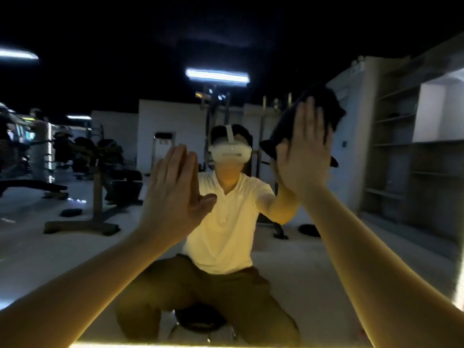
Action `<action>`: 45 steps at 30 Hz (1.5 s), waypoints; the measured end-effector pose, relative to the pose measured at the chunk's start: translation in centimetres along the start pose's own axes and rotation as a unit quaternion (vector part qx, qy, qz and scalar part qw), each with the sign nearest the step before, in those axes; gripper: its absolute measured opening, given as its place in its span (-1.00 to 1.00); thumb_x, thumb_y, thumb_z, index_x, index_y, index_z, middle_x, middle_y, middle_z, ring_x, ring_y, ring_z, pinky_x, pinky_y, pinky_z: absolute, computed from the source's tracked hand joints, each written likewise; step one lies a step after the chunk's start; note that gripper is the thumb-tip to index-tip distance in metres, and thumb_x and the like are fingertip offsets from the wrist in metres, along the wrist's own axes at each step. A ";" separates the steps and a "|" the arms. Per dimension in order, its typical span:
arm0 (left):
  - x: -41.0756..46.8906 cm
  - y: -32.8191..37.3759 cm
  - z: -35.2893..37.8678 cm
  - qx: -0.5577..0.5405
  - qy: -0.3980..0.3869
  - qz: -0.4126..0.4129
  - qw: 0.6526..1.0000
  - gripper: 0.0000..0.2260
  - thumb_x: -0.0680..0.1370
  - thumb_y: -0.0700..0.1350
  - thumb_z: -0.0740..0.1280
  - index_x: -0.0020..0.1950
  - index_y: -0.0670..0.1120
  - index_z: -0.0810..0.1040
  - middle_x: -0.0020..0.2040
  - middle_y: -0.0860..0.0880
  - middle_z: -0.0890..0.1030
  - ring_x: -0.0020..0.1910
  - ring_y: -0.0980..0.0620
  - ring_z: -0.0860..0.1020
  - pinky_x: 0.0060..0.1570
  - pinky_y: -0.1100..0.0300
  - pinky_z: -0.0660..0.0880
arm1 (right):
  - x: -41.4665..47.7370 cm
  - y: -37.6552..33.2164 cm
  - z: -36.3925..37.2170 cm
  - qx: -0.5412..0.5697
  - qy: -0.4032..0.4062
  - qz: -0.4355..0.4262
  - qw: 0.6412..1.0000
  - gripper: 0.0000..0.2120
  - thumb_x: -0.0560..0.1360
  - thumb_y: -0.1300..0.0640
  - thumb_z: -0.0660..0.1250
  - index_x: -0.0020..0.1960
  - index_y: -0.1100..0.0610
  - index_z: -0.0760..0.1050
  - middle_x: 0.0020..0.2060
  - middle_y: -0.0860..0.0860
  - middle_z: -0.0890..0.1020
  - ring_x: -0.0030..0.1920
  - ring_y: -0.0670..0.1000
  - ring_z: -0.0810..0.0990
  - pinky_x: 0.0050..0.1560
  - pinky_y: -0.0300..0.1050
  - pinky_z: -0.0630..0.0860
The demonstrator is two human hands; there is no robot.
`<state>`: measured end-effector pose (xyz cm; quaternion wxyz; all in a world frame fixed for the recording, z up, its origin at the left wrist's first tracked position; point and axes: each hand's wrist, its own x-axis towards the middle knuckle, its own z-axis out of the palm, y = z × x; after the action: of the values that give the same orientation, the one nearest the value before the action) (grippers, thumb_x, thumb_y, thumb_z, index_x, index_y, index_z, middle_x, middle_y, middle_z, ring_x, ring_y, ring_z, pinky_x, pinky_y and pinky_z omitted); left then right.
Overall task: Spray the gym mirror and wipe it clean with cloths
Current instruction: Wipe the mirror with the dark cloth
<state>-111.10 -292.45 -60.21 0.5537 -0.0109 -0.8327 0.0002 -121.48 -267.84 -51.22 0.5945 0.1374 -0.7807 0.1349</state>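
Mirror (288,285): fills the view ahead; reflects a seated person in a gym
Cloth (282,126): dark; spread on the glass at upper right, under the right hand, its edges showing past the fingers
Hands: right hand (305,156) presses the cloth with straight fingers; left hand (175,192) flat, fingers straight, holding nothing, well left of the cloth

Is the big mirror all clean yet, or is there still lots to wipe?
Wiping is under way: the right hand presses a dark cloth flat against the mirror, up high. The left hand is raised flat with no cloth showing. Nothing for spraying shows, so spraying is probably done. The picture is too dim to show which glass is clean, so likely more wiping is left.
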 end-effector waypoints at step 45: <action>-14.9 37.9 3.6 -0.503 -0.495 -0.010 0.709 -0.88 0.48 -0.05 0.53 -0.19 0.00 0.64 -0.28 0.01 0.67 -0.23 0.04 0.67 -0.23 0.13 0.58 | -33.4 19.1 -22.2 0.396 -0.164 0.624 0.654 -0.47 0.59 -0.27 0.30 0.21 0.20 0.56 0.03 0.16 0.73 -0.01 0.09 0.75 0.06 0.01 0.69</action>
<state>-108.01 -254.78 -75.83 -0.0250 -0.2777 -0.8644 -0.4185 -100.30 -240.02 -78.64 0.1220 -0.1393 -0.6402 0.7456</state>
